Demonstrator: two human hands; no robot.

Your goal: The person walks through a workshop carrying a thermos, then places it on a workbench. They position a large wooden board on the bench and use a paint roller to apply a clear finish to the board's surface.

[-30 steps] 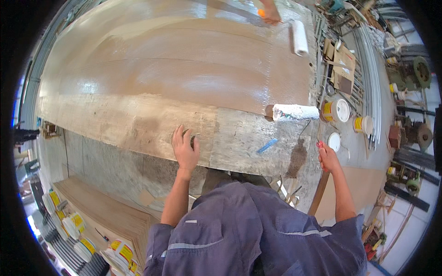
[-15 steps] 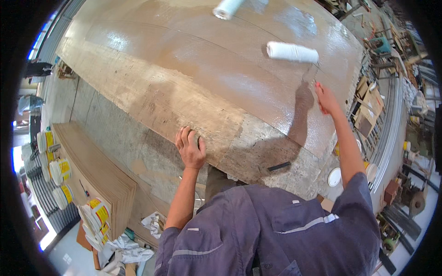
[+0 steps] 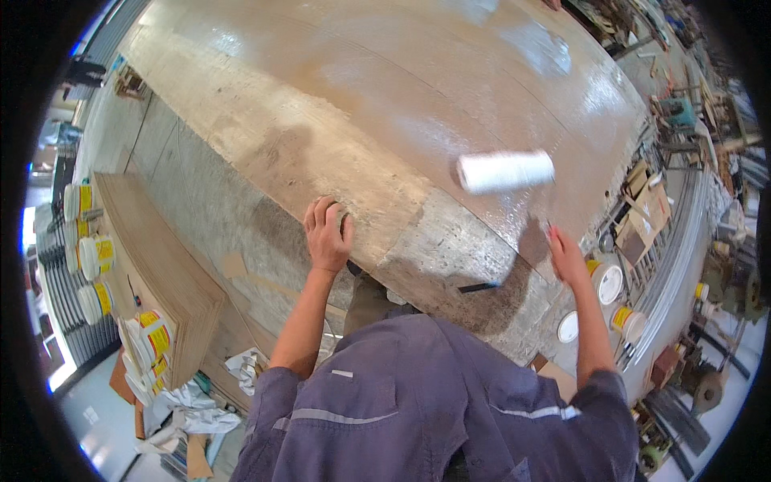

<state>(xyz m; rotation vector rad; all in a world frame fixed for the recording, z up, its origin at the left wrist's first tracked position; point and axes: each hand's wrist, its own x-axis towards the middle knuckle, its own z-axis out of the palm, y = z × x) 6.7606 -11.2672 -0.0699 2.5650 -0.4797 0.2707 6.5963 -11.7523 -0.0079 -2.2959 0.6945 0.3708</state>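
Note:
My right hand [image 3: 568,259] is closed around the red handle of a paint roller. Its fluffy white sleeve [image 3: 506,172] lies over the wet, shiny brown part of a large panelled board surface [image 3: 385,120]. My left hand [image 3: 328,233] rests on the near edge of that board, fingers apart and slightly bent on the dry, pale strip. Between my hands, a short black strip [image 3: 479,287] lies on the bare grey corner.
On the left stands a stack of brown boards [image 3: 161,265] with white and yellow tubs [image 3: 96,301] beside it. To the right are more tubs [image 3: 606,281], a round white lid [image 3: 568,327], long metal bars [image 3: 671,249] and scrap pieces [image 3: 645,217]. Part of another person's hand [image 3: 552,4] shows at the top.
The roller in my right hand has come nearer to me, and my right arm has drawn back. A second white roller at the top has left the view. My left hand stays on the edge.

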